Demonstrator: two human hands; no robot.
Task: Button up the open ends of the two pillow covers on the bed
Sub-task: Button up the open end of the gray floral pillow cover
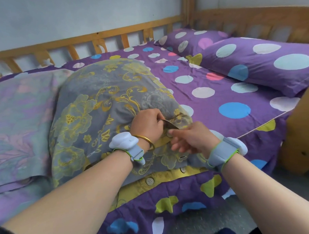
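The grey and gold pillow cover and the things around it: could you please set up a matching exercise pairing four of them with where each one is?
Things:
1. grey and gold pillow cover
2. lilac floral pillow
3. polka-dot pillows
4. loose button

Places:
A. at the far right, by the wooden bed frame
B. on the yellow flap at the near edge, not fastened
C. flat at the left of the bed
D. in the middle, under the left hand and right hand

Pairs: 1-D, 2-C, 3-A, 4-B
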